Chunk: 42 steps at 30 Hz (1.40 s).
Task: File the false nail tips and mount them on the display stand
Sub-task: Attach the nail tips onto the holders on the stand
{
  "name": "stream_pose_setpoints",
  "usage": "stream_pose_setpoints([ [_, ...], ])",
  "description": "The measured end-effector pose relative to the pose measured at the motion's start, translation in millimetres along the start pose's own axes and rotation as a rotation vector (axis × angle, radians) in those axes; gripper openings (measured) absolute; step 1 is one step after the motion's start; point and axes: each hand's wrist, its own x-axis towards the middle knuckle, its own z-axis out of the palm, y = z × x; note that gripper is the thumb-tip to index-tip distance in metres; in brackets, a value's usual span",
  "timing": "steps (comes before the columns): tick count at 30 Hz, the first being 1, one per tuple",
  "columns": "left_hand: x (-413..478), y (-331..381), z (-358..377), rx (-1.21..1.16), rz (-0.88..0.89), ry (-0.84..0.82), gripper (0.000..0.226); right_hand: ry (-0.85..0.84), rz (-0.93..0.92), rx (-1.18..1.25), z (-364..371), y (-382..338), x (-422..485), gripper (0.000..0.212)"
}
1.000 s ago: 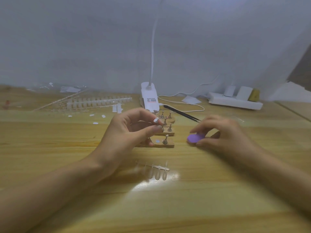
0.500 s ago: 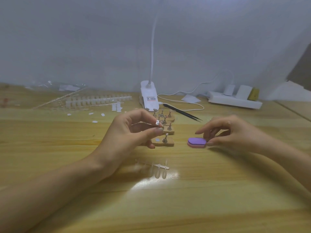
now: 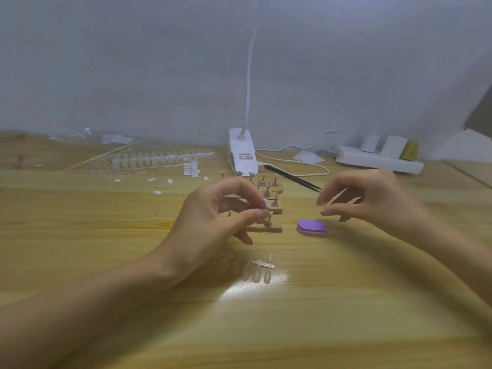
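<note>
Only one printed thing is showing: a small rectangular label (image 3: 245,157) is sitting on the white plastic clip base of the desk lamp (image 3: 241,139), just beyond the fingers (image 3: 239,183) of the left hand (image 3: 210,217). It is carrying a dark row of characters over a thin red line, but the print is coming out too small and blurred to read.

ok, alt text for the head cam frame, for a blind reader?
A person's left hand pinches what looks like a false nail tip between thumb and forefinger over a wooden display stand of metal pegs on a table. The right hand hovers empty, fingers loosely curled, by a purple buffer block. A strip of clear nail tips lies nearer the camera.
</note>
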Motion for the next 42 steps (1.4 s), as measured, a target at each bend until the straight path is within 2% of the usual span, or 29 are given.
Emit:
stream_pose_setpoints([
  [5,-1,-1,-1,0.013,0.003,0.016,0.014,0.024,-0.179,-0.066,28,-51,-7,0.022],
  [14,-1,-2,-1,-0.047,-0.042,-0.009,0.015,0.047,-0.247,0.049,39,-71,-2,0.014],
  [21,-3,1,0,-0.148,-0.082,0.015,0.008,0.09,-0.214,0.212,36,-68,-3,0.015],
  [36,-3,3,0,-0.106,-0.068,-0.019,0.016,0.062,-0.206,0.19,39,-74,-3,0.017],
  [42,-3,3,1,-0.117,-0.066,-0.022,0.021,0.099,-0.205,0.156,40,-77,-5,0.016],
])
